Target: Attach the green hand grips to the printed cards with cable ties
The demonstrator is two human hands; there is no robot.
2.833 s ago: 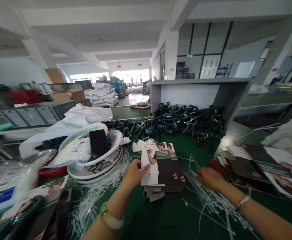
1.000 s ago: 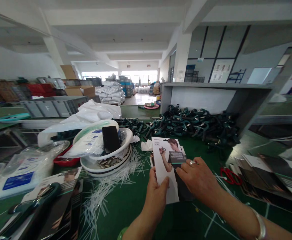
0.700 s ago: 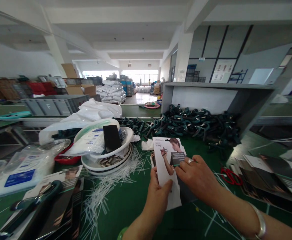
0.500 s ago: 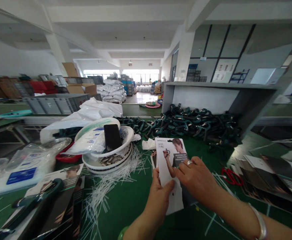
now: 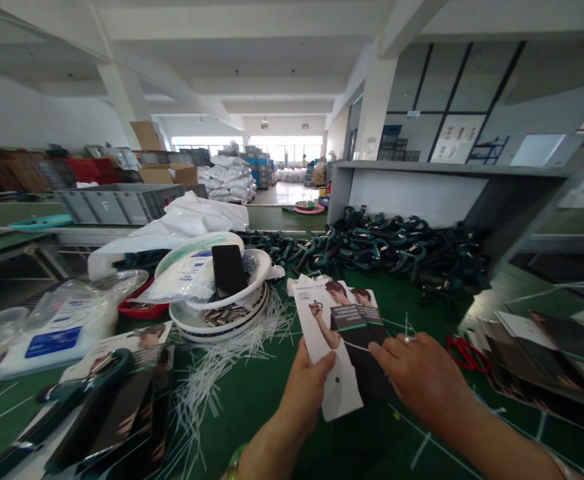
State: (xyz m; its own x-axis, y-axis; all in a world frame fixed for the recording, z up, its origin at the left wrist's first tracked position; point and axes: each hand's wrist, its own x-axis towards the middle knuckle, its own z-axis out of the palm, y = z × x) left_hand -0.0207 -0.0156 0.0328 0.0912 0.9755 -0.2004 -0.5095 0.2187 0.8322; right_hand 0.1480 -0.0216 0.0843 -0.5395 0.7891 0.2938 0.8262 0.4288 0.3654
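My left hand (image 5: pixel 306 380) is closed on the lower left edge of a printed backing card (image 5: pixel 317 333), its thumb on the front. Behind that card, a second similar card (image 5: pixel 369 310) shows to the right. A thin white plastic strip (image 5: pixel 353 349) runs from the front of the card to the pinched fingertips of my right hand (image 5: pixel 412 367), beside the card's right edge. Ahead of the hands lies a long heap of dark green hand grip exercisers (image 5: pixel 397 250). More loose white strips (image 5: pixel 222 360) are scattered to the left of my hands.
White basins (image 5: pixel 212 327) with metal parts, a plastic bag and a phone (image 5: pixel 229 271) stand at left. Nearer lies a hand grip (image 5: pixel 82 407) on printed cards. Red scissors (image 5: pixel 467 353) and a card stack (image 5: pixel 547 360) are at right. A grey shelf (image 5: pixel 452 170) stands behind the heap.
My right hand has moved off the card's front to the right, drawing the white strip taut. The front card has tilted left, uncovering the second card behind it.
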